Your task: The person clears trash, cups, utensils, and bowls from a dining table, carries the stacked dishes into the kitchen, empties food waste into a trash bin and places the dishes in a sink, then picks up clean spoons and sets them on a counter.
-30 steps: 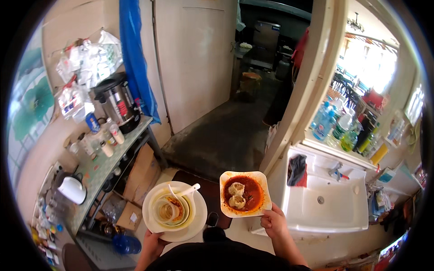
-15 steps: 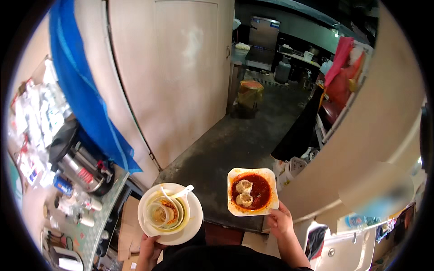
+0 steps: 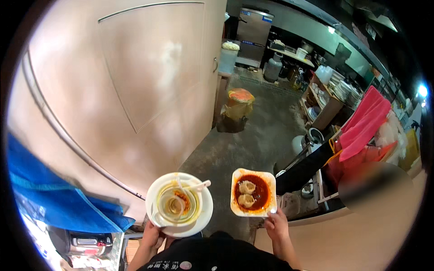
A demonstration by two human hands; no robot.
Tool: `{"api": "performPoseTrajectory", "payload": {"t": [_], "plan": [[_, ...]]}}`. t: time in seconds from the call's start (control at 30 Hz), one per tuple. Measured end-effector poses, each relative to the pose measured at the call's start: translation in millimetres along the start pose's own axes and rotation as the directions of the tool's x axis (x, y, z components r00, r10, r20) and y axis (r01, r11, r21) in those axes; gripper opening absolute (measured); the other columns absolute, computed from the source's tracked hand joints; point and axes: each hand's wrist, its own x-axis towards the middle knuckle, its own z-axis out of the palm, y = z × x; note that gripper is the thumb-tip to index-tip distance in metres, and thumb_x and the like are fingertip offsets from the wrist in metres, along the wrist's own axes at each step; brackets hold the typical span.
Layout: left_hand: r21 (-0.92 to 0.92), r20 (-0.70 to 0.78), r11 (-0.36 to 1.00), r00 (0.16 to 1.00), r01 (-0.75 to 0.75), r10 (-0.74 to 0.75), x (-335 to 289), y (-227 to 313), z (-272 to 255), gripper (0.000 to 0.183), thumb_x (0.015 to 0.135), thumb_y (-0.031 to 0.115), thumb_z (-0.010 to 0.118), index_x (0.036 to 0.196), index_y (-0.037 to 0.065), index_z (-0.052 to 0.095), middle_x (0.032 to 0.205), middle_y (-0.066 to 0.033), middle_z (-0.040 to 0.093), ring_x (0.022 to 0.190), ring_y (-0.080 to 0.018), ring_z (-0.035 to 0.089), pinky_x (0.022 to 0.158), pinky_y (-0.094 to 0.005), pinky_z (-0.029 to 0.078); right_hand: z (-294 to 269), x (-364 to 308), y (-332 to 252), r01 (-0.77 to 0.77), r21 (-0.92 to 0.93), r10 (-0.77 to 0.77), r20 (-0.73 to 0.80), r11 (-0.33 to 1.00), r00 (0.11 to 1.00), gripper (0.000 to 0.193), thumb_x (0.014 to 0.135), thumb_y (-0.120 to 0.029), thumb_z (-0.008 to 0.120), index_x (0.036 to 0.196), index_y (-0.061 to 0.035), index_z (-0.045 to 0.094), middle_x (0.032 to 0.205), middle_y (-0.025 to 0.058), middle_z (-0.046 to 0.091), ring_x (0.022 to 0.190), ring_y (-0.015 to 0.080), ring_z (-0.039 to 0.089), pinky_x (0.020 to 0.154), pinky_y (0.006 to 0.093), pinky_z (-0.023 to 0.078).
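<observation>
I find both grips pinching crockery in the lower centre of the frame, neither load set down. My left hand (image 3: 153,237) has the round plate (image 3: 206,208) by its lower edge; on it a bowl (image 3: 197,205), transparent cup (image 3: 172,207) and white spoon (image 3: 202,184) sit stacked. My right hand (image 3: 277,223) grips the square dish (image 3: 272,186) at its lower-right corner; two dumplings (image 3: 247,187) lie uneaten in red sauce (image 3: 260,182), unstacked.

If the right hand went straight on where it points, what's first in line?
Beyond the square sauce dish held in the right hand, probably the yellow-bagged bin across the floor, though depth is unclear.
</observation>
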Motion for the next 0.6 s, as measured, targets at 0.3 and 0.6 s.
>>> {"api": "performPoseTrajectory", "payload": {"t": [0.3, 0.6], "plan": [[0.047, 0.146, 0.984, 0.973, 0.174, -0.179, 137, 39, 130, 0.043, 0.079, 0.001, 0.056, 0.119, 0.005, 0.042, 0.109, -0.0127, 0.054, 0.095, -0.0274, 0.057, 0.077, -0.0445, 0.051, 9, 130, -74, 0.08, 0.0, -0.079, -0.067, 0.997, 0.995, 0.037, 0.081, -0.001, 0.046, 0.117, -0.0046, 0.043, 0.077, 0.0028, 0.054, 0.037, 0.0063, 0.032, 0.035, 0.0175, 0.026], [0.342, 0.217, 0.933, 0.957, 0.109, -0.191, 256, 53, 283, 0.045, 0.076, 0.0, 0.05, 0.12, 0.002, 0.041, 0.108, -0.014, 0.054, 0.092, -0.028, 0.058, 0.071, -0.0426, 0.053, -11, 246, -170, 0.099, 0.077, -0.081, -0.212, 0.992, 0.974, 0.04, 0.08, 0.0, 0.05, 0.12, -0.005, 0.044, 0.077, 0.0022, 0.052, 0.042, 0.0064, 0.033, 0.037, 0.0189, 0.026]]}}
